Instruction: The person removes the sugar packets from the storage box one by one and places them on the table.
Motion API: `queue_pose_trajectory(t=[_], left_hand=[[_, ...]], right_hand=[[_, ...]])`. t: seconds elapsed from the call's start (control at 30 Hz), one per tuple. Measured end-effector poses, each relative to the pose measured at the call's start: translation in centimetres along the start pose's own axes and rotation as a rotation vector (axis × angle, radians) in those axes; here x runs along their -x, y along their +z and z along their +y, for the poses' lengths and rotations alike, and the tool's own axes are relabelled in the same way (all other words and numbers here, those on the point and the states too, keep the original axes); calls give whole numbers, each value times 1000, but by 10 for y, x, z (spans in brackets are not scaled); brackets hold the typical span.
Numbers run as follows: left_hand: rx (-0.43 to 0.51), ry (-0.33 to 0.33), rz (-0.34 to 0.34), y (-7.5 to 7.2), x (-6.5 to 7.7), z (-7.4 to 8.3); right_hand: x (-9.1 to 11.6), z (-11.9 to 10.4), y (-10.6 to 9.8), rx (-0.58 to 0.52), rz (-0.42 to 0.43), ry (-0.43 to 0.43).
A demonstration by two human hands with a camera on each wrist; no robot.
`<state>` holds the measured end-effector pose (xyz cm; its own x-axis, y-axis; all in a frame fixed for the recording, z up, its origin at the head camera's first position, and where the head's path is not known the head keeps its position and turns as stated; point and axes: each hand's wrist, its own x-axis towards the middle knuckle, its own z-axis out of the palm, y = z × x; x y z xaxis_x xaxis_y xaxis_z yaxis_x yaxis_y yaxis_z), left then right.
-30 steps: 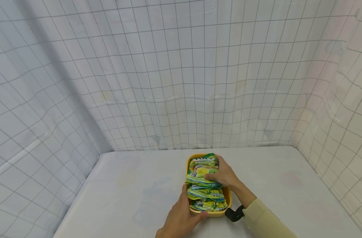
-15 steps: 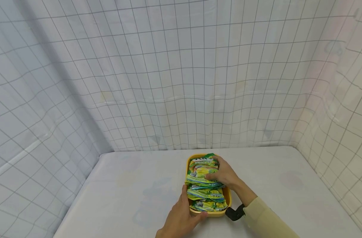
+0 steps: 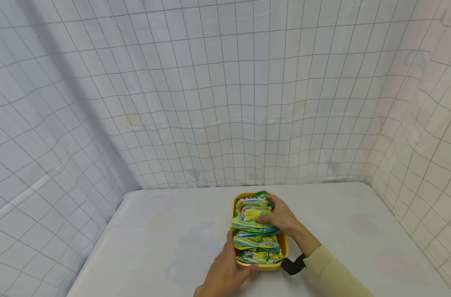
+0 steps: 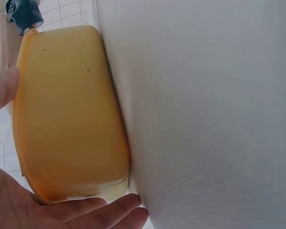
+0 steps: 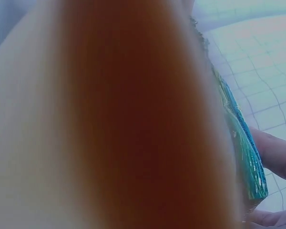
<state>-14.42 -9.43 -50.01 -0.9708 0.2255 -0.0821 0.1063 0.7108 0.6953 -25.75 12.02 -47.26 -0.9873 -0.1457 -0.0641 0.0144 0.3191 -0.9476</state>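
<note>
A yellow plastic tub (image 3: 270,267) stands on the white table, filled with green-and-yellow packets. In the head view the topmost packet (image 3: 249,212) reads "SPRING TEA" and lies at the far end. My left hand (image 3: 224,268) holds the tub's near left corner, thumb on the near side and fingers along the left side; the left wrist view shows the tub's plain wall (image 4: 71,114). My right hand (image 3: 283,218) grips the topmost packet, thumb on its face and fingers at its far right edge. A packet edge (image 5: 248,157) shows in the right wrist view, where a blurred brown shape hides much.
More packets (image 3: 257,243) lie in the tub's near half. A black object (image 3: 293,266) sits by my right sleeve (image 3: 333,272), near the tub's near right corner. White sheets with a grid pattern (image 3: 247,103) hang behind and on both sides of the table (image 3: 155,235).
Almost nothing differs. My right hand has shifted very slightly to the right on the packet; my left hand and the tub stay in place.
</note>
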Motion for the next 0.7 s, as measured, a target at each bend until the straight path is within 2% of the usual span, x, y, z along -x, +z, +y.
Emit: queue_pose_trajectory(t=[0.23,0.7], left_hand=[[5,3,-4,0,0,0],[15,-15,-6,0,-1,-1]], right_hand=[[-1,0,-1,-25,-4,12],[-4,1,-5,-191,-78,24]])
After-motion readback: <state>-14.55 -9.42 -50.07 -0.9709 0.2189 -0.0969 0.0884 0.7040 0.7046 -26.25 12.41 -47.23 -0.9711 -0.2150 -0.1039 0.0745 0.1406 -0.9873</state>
